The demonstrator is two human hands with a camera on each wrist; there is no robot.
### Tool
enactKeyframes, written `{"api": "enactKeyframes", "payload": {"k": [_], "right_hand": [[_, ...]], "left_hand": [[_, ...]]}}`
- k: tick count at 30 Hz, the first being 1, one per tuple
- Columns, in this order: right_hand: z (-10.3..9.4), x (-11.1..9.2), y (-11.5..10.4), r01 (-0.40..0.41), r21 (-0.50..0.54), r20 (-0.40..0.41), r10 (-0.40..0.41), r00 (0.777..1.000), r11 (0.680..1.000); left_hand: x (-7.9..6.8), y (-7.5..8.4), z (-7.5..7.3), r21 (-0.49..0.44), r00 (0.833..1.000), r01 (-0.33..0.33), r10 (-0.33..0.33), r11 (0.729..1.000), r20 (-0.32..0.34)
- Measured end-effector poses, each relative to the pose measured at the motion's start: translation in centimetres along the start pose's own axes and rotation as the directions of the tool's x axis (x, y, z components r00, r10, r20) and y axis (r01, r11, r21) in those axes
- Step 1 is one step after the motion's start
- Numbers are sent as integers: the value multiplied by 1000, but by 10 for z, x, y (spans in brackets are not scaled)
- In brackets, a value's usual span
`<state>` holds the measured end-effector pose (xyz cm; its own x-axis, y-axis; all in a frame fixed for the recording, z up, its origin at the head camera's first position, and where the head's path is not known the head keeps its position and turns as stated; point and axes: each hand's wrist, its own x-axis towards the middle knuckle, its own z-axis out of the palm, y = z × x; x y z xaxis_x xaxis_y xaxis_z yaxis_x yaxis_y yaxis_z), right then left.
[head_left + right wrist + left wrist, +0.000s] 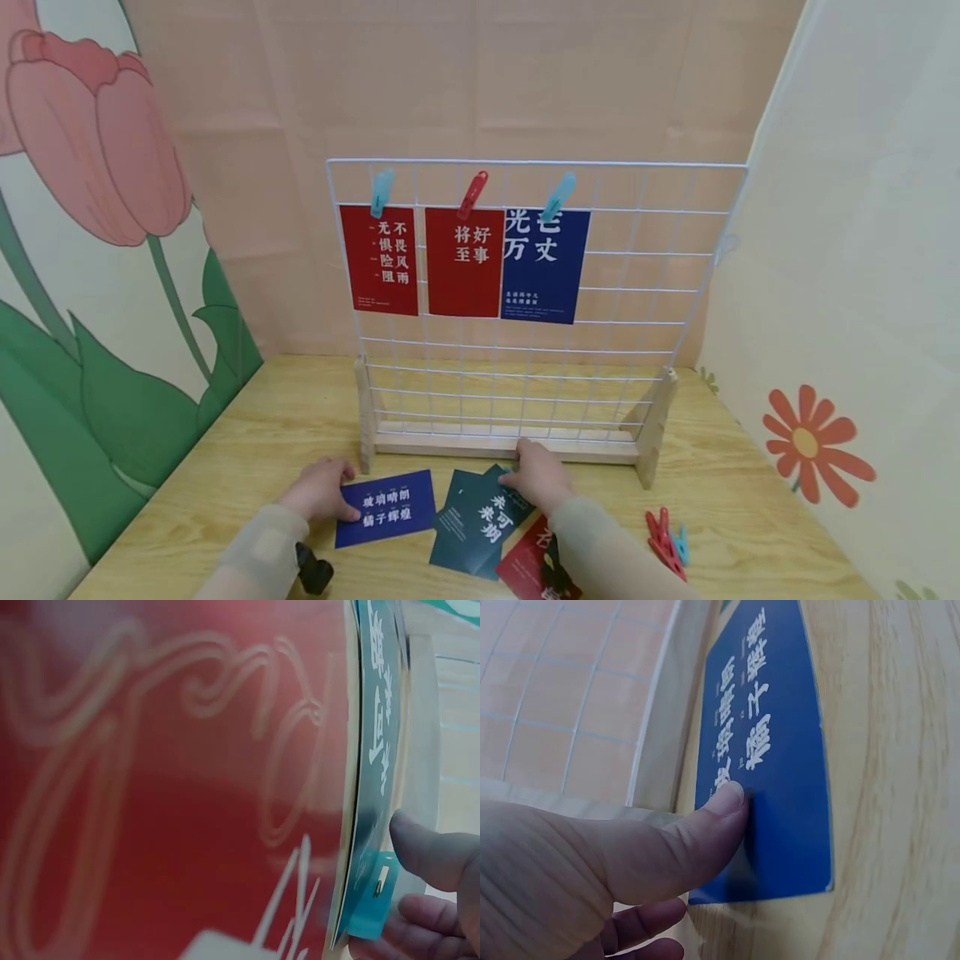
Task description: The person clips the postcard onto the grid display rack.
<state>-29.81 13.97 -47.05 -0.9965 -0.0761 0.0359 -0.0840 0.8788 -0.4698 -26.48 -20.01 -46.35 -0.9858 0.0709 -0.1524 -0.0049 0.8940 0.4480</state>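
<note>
My left hand (pixel 318 487) is at the left end of a blue card (pixel 408 500) with white characters, lying on the table. In the left wrist view its thumb (pixel 712 817) presses on the card's face, with curled fingers beyond the edge. My right hand (pixel 543 475) reaches over the upper corner of two overlapping dark green cards (pixel 468 508), close to the rack's base. A light blue clothespin (pixel 371 900) shows at its curled fingers in the right wrist view, against the green card's edge. Partly under the right forearm lies a red card (pixel 528 554).
Behind the cards stands a white wire grid rack (pixel 637 254) on a wooden base (pixel 450 442). Clothespins hold two red cards (pixel 465 287) and a blue card (pixel 543 275) on it. Several loose red clothespins (pixel 663 542) and a light blue one (pixel 681 546) lie at right.
</note>
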Motion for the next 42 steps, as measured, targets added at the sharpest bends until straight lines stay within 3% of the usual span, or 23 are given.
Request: {"api": "enactKeyframes", "payload": {"k": [9, 23, 29, 33, 42], "right_hand": [[1, 1, -3, 31, -64, -37, -33, 999, 997], [-1, -2, -5, 64, -62, -31, -66, 997, 996], [0, -3, -2, 60, -55, -34, -62, 998, 997], [-2, -6, -3, 63, -37, -32, -64, 997, 997], [-7, -11, 3, 83, 93, -34, -80, 996, 992]], "left_hand": [[3, -1, -1, 1, 999, 31, -31, 1000, 31], [0, -4, -1, -29, 997, 49, -48, 998, 61], [-2, -9, 3, -165, 996, 84, -77, 983, 49], [-3, -15, 3, -239, 999, 36, -39, 970, -6], [-3, -23, 0, -431, 998, 41, -53, 901, -17]]}}
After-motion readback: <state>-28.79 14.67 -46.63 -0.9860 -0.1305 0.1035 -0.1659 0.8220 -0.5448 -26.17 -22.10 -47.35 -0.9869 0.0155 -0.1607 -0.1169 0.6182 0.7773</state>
